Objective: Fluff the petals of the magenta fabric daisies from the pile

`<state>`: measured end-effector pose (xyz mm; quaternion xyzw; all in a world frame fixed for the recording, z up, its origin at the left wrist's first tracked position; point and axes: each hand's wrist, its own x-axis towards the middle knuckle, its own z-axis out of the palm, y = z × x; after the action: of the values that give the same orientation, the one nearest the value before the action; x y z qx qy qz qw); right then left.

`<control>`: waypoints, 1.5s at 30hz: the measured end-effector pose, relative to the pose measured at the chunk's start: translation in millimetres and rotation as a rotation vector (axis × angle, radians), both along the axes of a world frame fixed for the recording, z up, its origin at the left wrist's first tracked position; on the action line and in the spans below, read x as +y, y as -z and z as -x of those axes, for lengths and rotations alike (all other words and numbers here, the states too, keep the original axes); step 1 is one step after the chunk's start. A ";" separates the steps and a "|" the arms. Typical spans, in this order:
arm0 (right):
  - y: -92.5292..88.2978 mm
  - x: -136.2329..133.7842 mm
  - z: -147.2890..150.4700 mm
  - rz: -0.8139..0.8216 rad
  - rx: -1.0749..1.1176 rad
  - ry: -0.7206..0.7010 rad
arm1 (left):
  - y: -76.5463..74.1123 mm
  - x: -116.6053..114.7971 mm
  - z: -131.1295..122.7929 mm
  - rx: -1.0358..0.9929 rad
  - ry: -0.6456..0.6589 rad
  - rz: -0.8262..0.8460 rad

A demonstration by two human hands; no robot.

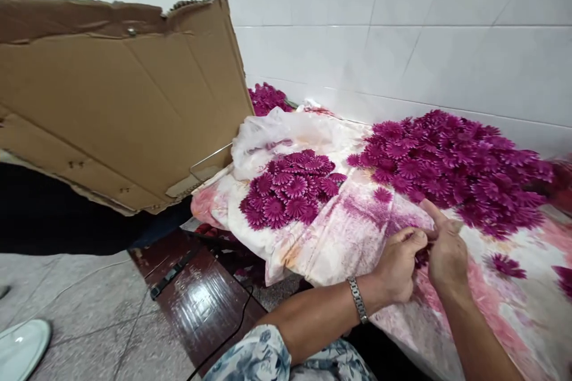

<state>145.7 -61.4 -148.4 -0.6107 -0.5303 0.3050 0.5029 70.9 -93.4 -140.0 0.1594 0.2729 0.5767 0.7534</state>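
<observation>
My left hand [400,265], with a metal watch [357,299] on its wrist, is closed in a pinch in front of me. Close against it, my right hand [448,253] is closed too, its index finger pointing outward. Between the two hands shows part of a purple artificial flower [420,258], mostly hidden by the fingers. Beyond the hands a large heap of purple artificial flower heads [447,161] lies on a stained cloth [344,238]. A smaller pile of flower heads [292,187] sits to the left. One loose flower head [507,265] rests right of my right hand.
A big cardboard sheet [120,95] stands upright at the left. Crumpled clear plastic [268,134] lies behind the smaller pile. White wall tiles [402,41] border the far side. Below the table's edge is a dark wooden bench [196,292] with a black strap.
</observation>
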 end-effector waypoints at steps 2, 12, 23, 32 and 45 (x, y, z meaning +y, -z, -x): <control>2.5 -11.9 -6.8 0.027 0.096 -0.026 | -1.8 3.7 7.3 -0.062 -0.029 0.082; 7.8 -51.3 -8.6 -0.158 -0.173 -0.253 | 1.3 -5.4 33.2 -0.042 0.052 0.061; 5.9 -60.8 -11.2 -0.147 -0.131 -0.199 | 19.3 -11.4 48.7 0.331 -0.006 -0.050; 5.0 -60.9 -16.5 -0.132 -0.017 -0.179 | 24.2 -21.2 46.3 0.494 0.125 -0.152; 10.5 -63.2 -25.6 0.153 0.434 -0.297 | 21.5 -13.4 56.9 0.400 0.345 -0.054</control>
<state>171.3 -124.6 -158.9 -0.4827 -0.4693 0.5383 0.5070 14.0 -106.9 -161.5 0.3341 0.3696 0.4037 0.7673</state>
